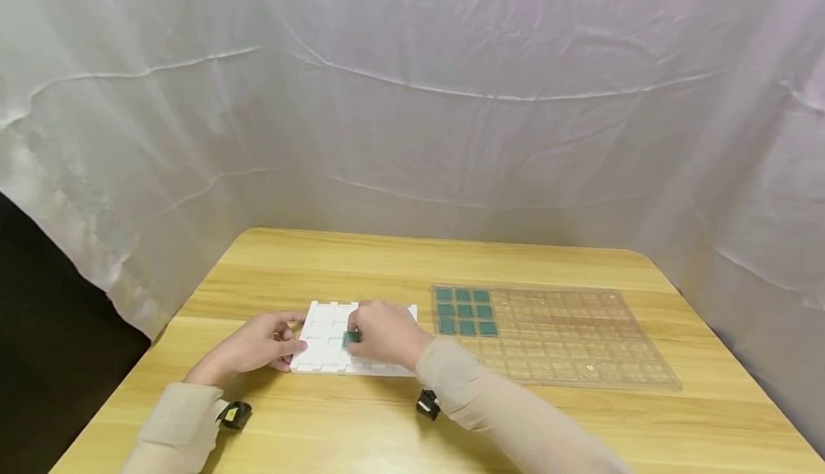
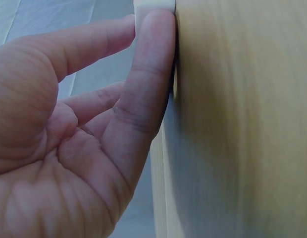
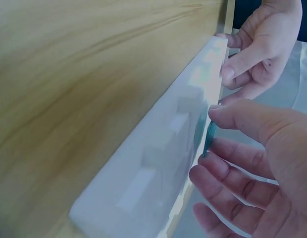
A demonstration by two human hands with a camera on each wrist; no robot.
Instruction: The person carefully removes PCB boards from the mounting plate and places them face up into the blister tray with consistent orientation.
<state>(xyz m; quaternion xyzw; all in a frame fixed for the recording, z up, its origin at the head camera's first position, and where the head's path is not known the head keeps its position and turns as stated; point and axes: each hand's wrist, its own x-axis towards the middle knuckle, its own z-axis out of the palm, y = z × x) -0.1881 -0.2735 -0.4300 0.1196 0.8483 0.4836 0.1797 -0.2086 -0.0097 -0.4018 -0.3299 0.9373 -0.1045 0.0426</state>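
My right hand (image 1: 388, 332) pinches a small thin green square chip (image 1: 350, 339) between thumb and fingers, over the white pocketed tray (image 1: 317, 354). In the right wrist view the chip (image 3: 210, 138) is edge-on between the fingertips, close to the tray surface, which reflects it. My left hand (image 1: 258, 341) holds the tray's left end, its thumb on the upper edge and other fingers around the side. In the left wrist view a finger (image 2: 152, 64) presses against the tray's white edge (image 2: 153, 5). The right hand hides part of the tray.
To the right lies a large clear tray (image 1: 580, 345) with a grid of pockets; several green squares (image 1: 465, 310) fill its back left corner. Both trays rest on a wooden table (image 1: 335, 424). Pale fabric (image 1: 451, 137) hangs around the back and sides. Black devices (image 1: 235, 414) are worn on the wrists.
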